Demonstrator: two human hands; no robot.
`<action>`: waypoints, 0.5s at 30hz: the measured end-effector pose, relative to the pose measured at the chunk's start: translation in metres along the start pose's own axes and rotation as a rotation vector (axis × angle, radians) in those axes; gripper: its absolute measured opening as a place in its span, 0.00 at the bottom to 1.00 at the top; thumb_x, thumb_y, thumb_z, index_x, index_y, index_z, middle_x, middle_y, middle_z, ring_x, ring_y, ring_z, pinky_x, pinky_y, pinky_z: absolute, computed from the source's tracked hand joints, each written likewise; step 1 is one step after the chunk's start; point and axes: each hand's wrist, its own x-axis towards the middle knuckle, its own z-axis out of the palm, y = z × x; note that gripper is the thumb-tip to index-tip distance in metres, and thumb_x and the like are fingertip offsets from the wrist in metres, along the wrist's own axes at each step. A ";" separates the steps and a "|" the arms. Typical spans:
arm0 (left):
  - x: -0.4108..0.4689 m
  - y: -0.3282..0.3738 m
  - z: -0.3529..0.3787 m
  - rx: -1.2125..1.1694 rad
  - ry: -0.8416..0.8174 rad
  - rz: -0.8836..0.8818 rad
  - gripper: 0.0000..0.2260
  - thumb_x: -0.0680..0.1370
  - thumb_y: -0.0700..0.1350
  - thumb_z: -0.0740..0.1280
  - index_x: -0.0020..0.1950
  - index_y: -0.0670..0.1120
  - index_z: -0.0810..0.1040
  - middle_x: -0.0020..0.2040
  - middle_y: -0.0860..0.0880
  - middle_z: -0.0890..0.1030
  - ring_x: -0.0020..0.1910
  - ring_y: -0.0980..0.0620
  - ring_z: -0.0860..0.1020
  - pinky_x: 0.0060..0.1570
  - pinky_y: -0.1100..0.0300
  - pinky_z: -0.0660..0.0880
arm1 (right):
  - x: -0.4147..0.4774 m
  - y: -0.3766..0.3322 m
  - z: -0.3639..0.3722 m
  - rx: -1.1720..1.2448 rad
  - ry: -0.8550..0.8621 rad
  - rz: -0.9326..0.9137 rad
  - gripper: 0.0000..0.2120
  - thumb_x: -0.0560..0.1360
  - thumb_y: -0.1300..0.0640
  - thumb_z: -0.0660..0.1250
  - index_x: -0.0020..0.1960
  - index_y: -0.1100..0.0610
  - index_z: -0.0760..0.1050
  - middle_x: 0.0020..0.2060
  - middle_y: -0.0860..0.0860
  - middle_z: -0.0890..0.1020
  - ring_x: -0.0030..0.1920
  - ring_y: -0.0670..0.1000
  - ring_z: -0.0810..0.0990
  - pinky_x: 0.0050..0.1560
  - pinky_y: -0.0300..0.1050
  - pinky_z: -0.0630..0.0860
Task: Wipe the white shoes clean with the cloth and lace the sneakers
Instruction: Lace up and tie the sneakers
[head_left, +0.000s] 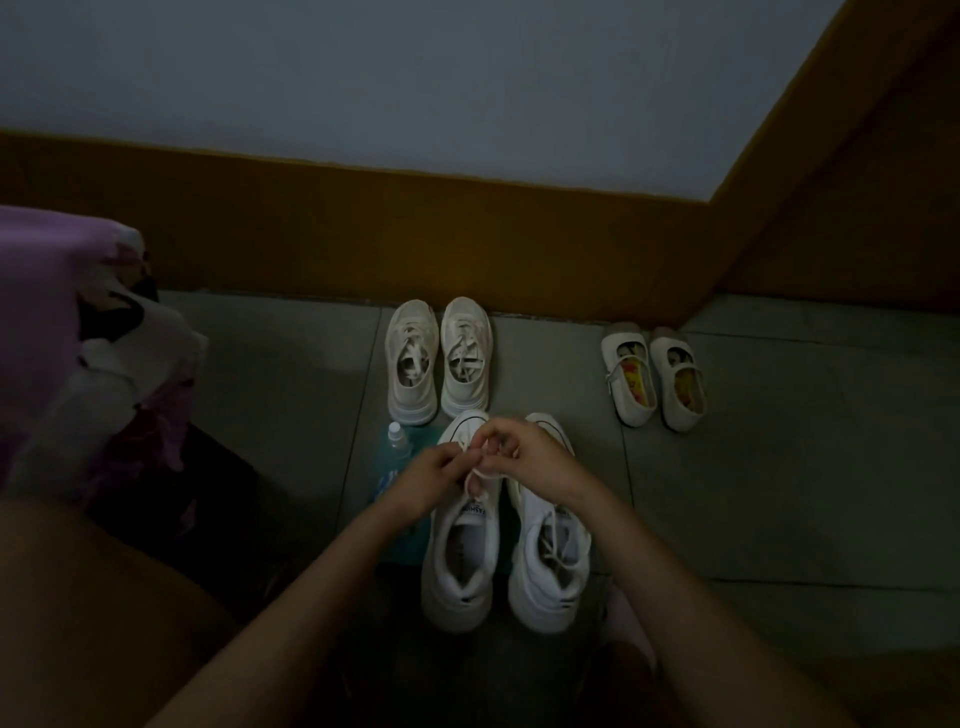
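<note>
Two white sneakers stand side by side on the floor in front of me, toes pointing away: the left sneaker (460, 561) and the right sneaker (550, 561). My left hand (434, 480) and my right hand (524, 460) meet over the front of the left sneaker. Both pinch its white lace (474, 480), which loops down between them. The right sneaker's lace lies loose across its opening. A teal cloth (402, 545) lies on the floor under and to the left of the sneakers, mostly hidden by my left forearm.
A second pair of white sneakers (439, 358) stands by the brown baseboard. A pair of white strap shoes (654, 379) sits to the right. A small clear bottle (399, 441) lies left of my hands. Purple and white fabric (78, 338) hangs at the left.
</note>
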 end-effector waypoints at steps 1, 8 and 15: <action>0.000 0.001 0.001 -0.017 -0.007 -0.002 0.15 0.80 0.45 0.59 0.37 0.42 0.76 0.34 0.46 0.79 0.38 0.50 0.77 0.49 0.55 0.72 | 0.000 0.000 0.000 0.005 -0.017 0.009 0.08 0.71 0.63 0.69 0.48 0.54 0.76 0.35 0.47 0.73 0.36 0.45 0.72 0.40 0.39 0.69; 0.001 -0.005 -0.005 -0.163 -0.001 -0.015 0.16 0.80 0.45 0.60 0.42 0.35 0.78 0.36 0.42 0.80 0.38 0.49 0.78 0.46 0.57 0.74 | 0.005 0.001 -0.001 -0.024 -0.004 0.010 0.07 0.71 0.61 0.70 0.40 0.55 0.72 0.31 0.48 0.72 0.31 0.41 0.69 0.35 0.36 0.66; -0.002 0.003 -0.003 -0.095 -0.097 0.008 0.21 0.78 0.54 0.57 0.42 0.37 0.78 0.37 0.40 0.79 0.38 0.46 0.76 0.46 0.55 0.72 | 0.005 0.004 -0.002 -0.010 -0.002 -0.031 0.04 0.72 0.63 0.69 0.47 0.59 0.77 0.35 0.47 0.76 0.33 0.35 0.74 0.38 0.29 0.70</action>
